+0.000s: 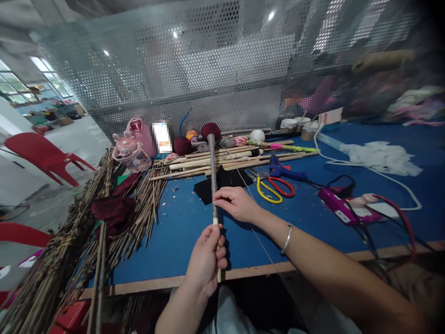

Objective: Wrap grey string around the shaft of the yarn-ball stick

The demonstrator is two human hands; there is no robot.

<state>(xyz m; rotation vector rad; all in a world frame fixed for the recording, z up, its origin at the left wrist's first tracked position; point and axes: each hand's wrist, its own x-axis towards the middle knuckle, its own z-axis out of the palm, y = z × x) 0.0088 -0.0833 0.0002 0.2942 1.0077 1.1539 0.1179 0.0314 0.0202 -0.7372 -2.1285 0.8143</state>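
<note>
My left hand (208, 253) is wrapped round the bare pale lower end of a wooden stick. Grey winding covers most of this stick (213, 171), which points away from me over the blue table. My right hand (238, 204) has its thumb and fingertips pinched together at the right edge of the winding, just above the bare wood. Whatever lies between those fingertips is too small to make out. A thin grey thread (259, 241) runs past the right hand, down toward the table's front edge. Beyond the stick's far tip sits a dark red yarn ball (211, 130).
Scissors (269, 190) with yellow and red handles, a blue glue gun (283, 169) and black cloth (203, 190) lie on the table (174, 246). A purple power strip (335, 204) and cables are right; bundled twigs (135, 227) are left. Perforated metal panels (208, 60) stand behind.
</note>
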